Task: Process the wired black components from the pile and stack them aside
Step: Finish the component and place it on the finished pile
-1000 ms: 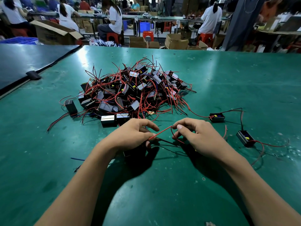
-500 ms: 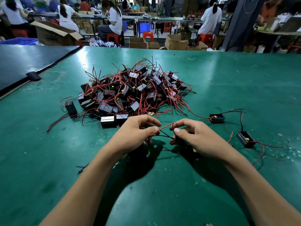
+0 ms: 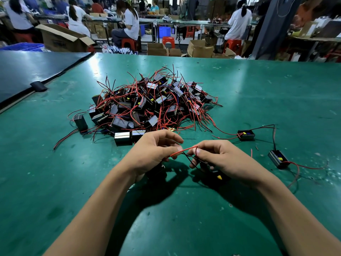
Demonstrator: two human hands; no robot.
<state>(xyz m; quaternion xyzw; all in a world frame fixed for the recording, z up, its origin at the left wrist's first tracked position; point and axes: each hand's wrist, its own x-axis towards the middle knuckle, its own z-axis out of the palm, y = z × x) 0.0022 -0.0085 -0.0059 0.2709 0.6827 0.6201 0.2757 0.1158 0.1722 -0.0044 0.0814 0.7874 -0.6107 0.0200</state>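
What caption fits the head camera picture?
Left hand and right hand pinch a red wire near the pile of wired black components.

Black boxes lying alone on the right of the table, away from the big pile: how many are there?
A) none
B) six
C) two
C: the farther black box lies just right of the pile, the nearer black box closer to the camera, both trailing wires.

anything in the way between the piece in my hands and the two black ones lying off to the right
Nothing solid. The left hand and right hand pinch the red wire; from there to the nearer loose component and farther loose component lies green mat, with only a short red wire end on it.
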